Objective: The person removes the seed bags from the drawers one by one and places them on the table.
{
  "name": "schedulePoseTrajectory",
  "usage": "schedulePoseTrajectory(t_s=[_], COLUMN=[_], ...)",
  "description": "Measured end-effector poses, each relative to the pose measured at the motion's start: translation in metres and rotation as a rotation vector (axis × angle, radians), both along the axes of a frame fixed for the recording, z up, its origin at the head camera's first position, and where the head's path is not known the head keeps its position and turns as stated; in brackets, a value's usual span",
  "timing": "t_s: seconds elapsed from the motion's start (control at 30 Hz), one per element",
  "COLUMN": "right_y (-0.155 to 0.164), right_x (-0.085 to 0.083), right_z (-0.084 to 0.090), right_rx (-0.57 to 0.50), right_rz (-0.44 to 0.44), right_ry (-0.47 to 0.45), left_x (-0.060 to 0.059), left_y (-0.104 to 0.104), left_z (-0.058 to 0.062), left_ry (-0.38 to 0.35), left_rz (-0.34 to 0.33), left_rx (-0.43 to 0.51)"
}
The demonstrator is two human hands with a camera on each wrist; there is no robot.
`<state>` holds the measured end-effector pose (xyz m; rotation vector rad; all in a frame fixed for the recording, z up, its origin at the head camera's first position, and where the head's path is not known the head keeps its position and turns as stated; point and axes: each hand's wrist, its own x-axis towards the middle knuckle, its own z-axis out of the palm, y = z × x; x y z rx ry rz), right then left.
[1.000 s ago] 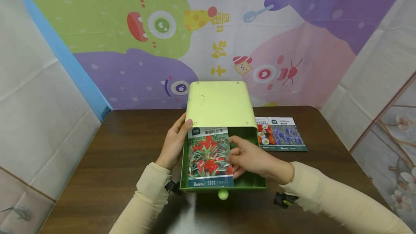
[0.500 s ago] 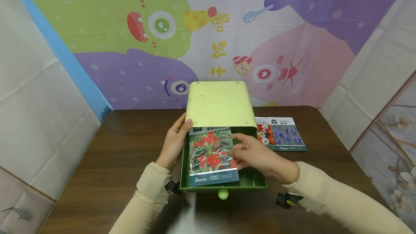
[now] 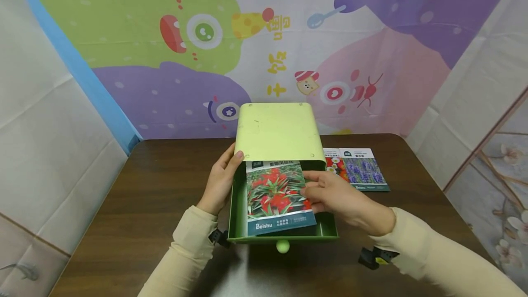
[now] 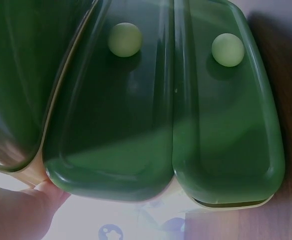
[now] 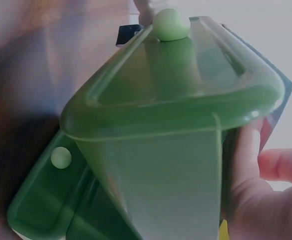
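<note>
A seed packet [image 3: 278, 194] with red flowers lies slightly tilted over the pulled-out top drawer [image 3: 326, 236] of a small pale-green cabinet [image 3: 278, 132]. My right hand [image 3: 340, 194] pinches its right edge; its back end is tucked under the cabinet's top. In the head view my left hand [image 3: 218, 180] rests against the cabinet's left side, with the thumb at the front edge of the top. The left wrist view shows two lower drawers [image 4: 116, 115] pushed in, each with a round knob. Beneath the packet the drawer's floor is mostly hidden.
Two more seed packets, one with purple flowers [image 3: 365, 171] and one with red and white flowers [image 3: 336, 166], lie on the brown table [image 3: 156, 210] right of the cabinet. A cartoon-printed cloth [image 3: 165, 81] hangs behind the table.
My right hand has moved the red-flower packet rightward across the drawer, and the packet has turned slightly, its front right corner swinging outward. The left hand stays on the cabinet.
</note>
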<state>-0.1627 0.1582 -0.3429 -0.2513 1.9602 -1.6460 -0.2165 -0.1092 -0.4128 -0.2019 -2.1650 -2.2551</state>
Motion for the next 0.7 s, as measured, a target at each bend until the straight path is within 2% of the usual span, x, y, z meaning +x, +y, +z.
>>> schedulePoseTrajectory(t_s=[0.53, 0.7], right_y=[0.014, 0.022], right_x=[0.012, 0.018], right_z=[0.008, 0.009], right_rx=[0.012, 0.062], right_rz=[0.023, 0.049], right_ry=[-0.053, -0.04], left_x=[0.0, 0.0], left_y=[0.001, 0.001], left_z=[0.0, 0.001], left_ry=[0.018, 0.014], left_rz=[-0.009, -0.004], left_rx=[0.027, 0.047])
